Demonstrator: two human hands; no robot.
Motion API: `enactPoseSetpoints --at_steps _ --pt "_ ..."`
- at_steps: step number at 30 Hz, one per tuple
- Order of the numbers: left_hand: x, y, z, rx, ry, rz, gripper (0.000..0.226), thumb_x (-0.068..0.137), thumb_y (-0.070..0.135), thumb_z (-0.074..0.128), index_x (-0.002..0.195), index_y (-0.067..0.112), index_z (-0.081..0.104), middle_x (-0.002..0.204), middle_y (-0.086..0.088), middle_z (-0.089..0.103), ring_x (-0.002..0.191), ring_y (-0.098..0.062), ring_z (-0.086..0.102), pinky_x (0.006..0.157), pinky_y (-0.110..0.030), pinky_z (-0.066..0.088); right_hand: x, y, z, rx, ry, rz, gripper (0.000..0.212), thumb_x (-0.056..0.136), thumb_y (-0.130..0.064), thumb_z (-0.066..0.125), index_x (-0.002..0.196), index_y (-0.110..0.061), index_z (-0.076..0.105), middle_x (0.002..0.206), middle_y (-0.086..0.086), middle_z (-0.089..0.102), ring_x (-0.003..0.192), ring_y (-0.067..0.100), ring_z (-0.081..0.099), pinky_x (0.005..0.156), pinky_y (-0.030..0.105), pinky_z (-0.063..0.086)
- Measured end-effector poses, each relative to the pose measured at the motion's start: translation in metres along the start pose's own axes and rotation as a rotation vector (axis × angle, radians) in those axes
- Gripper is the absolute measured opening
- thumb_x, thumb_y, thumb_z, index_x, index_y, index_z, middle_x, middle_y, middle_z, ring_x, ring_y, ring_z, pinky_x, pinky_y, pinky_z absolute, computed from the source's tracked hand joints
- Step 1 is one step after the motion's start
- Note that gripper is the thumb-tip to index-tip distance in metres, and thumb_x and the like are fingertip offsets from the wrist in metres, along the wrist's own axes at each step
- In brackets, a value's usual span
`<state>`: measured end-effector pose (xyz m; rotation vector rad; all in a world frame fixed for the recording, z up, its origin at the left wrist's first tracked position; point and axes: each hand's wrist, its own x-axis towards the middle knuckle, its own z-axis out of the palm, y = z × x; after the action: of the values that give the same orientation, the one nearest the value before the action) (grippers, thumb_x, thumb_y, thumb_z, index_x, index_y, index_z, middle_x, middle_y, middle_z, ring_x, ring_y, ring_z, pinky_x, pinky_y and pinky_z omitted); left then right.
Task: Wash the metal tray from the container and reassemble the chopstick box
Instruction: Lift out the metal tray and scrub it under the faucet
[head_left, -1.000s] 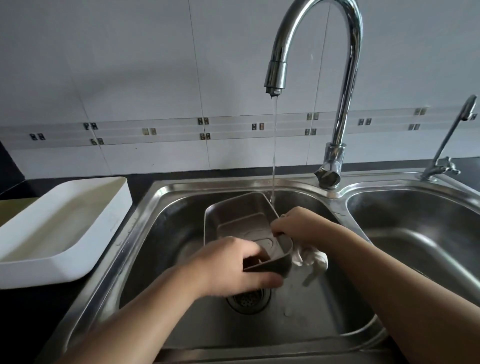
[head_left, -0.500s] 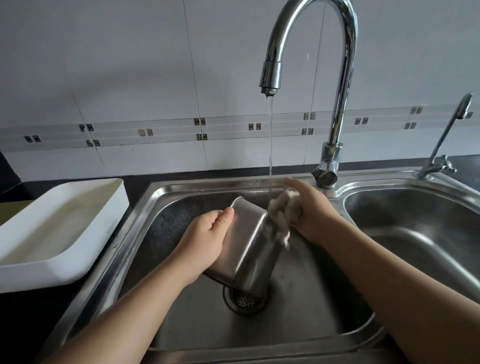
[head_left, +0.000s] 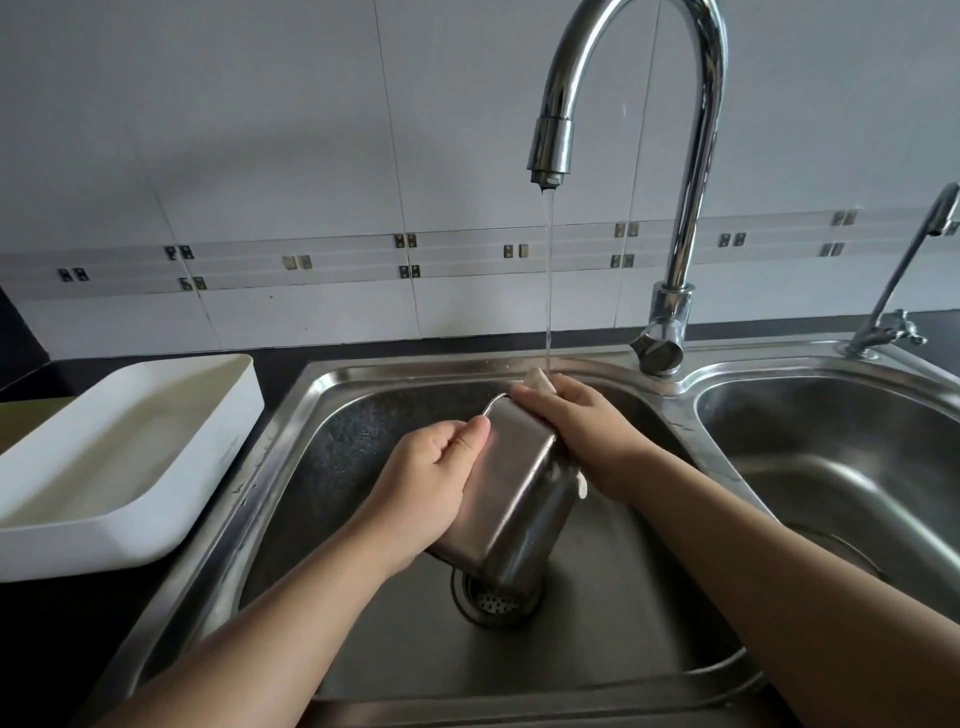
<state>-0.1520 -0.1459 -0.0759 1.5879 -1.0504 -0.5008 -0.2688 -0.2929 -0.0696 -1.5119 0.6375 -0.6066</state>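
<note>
At frame centre the metal tray (head_left: 511, 499) hangs over the left sink basin (head_left: 332, 452), bottom turned up, long axis running from the upper rim under the tap stream (head_left: 548, 280) down toward the drain (head_left: 491, 597). The left hand (head_left: 431, 483) wraps its left side, thumb on the base. The right hand (head_left: 582, 431), nearer the water, closes on a white cloth (head_left: 540, 378) at the upper edge; the white container (head_left: 119, 457) waits on the bench, frame left.

The right hand (head_left: 582, 431) hides most of the cloth (head_left: 540, 378); the metal tray (head_left: 511, 499) covers the drain's (head_left: 493, 603) twelve-o'clock part.
</note>
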Motion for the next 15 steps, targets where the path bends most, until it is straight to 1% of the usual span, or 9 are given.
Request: enactPoseSetpoints --at_steps 1,3,6,8,10,11,12,13,15 --pt "0.0 0.0 -0.001 0.011 0.025 0.02 0.052 0.102 0.043 0.05 0.076 -0.001 0.056 0.059 -0.001 0.042 0.056 -0.013 0.038 0.051 -0.025 0.031 0.003 0.004 -0.001 0.026 0.039 0.033 0.023 0.087 -0.034 0.073 0.097 -0.013 0.069 0.08 0.005 0.069 0.073 0.016 0.064 0.065 0.029 0.053" --pt "0.002 0.0 -0.004 0.004 0.102 0.039 0.05 0.102 0.042 0.051 0.077 -0.001 0.058 0.058 0.004 0.045 0.055 -0.007 0.04 0.05 -0.018 0.033 0.01 0.014 -0.005 -0.014 0.142 0.097 0.026 0.088 -0.032 0.071 0.099 -0.009 0.067 0.081 0.007 0.067 0.071 0.016 0.062 0.061 0.028 0.051" --pt "0.005 0.001 -0.005 -0.032 0.139 0.03 0.043 0.102 0.039 0.052 0.072 0.011 0.063 0.055 0.011 0.049 0.052 -0.001 0.042 0.05 -0.012 0.035 0.018 0.028 -0.015 -0.162 0.255 0.189 0.023 0.087 -0.033 0.065 0.096 -0.012 0.064 0.086 0.008 0.064 0.076 0.019 0.059 0.068 0.033 0.048" --pt "0.005 0.001 -0.004 -0.033 0.119 0.026 0.039 0.102 0.038 0.052 0.071 0.019 0.064 0.052 0.017 0.051 0.05 0.002 0.043 0.05 -0.011 0.036 0.017 0.028 -0.016 -0.171 0.284 0.201 0.02 0.085 -0.03 0.063 0.091 -0.011 0.065 0.083 0.01 0.063 0.072 0.02 0.058 0.066 0.035 0.048" --pt "0.005 0.0 -0.004 -0.021 0.089 0.035 0.039 0.102 0.039 0.052 0.075 0.015 0.067 0.056 0.012 0.051 0.053 -0.001 0.044 0.051 -0.012 0.036 0.012 0.02 -0.007 -0.103 0.273 0.149 0.024 0.08 -0.036 0.066 0.086 -0.012 0.067 0.078 0.012 0.065 0.072 0.02 0.058 0.067 0.039 0.05" --pt "0.006 -0.001 -0.005 -0.003 0.071 0.045 0.042 0.101 0.04 0.052 0.078 0.008 0.067 0.059 0.005 0.05 0.055 -0.006 0.042 0.051 -0.014 0.035 0.009 0.014 -0.001 -0.049 0.255 0.103 0.029 0.075 -0.038 0.069 0.086 -0.012 0.07 0.082 0.015 0.069 0.076 0.021 0.061 0.072 0.042 0.053" --pt "0.006 -0.003 -0.006 0.02 0.054 0.057 0.047 0.101 0.041 0.052 0.081 0.001 0.065 0.062 -0.001 0.046 0.057 -0.009 0.041 0.051 -0.017 0.033 0.006 0.008 0.006 -0.007 0.226 0.045 0.028 0.073 -0.037 0.069 0.088 -0.013 0.073 0.086 0.015 0.072 0.08 0.021 0.063 0.076 0.042 0.054" --pt "0.006 -0.005 -0.007 0.041 0.042 0.066 0.05 0.101 0.04 0.052 0.083 -0.005 0.062 0.063 -0.005 0.045 0.059 -0.012 0.04 0.051 -0.02 0.033 0.002 0.002 0.014 0.002 0.198 -0.023 0.022 0.076 -0.034 0.069 0.088 -0.016 0.075 0.09 0.013 0.074 0.082 0.019 0.064 0.077 0.04 0.054" --pt "0.008 -0.007 -0.007 0.056 0.039 0.065 0.05 0.102 0.038 0.052 0.085 -0.008 0.062 0.066 -0.008 0.049 0.062 -0.014 0.043 0.055 -0.026 0.035 -0.006 -0.007 0.025 -0.028 0.176 -0.167 0.015 0.089 -0.027 0.064 0.091 -0.02 0.077 0.092 0.006 0.076 0.081 0.012 0.065 0.074 0.033 0.052"
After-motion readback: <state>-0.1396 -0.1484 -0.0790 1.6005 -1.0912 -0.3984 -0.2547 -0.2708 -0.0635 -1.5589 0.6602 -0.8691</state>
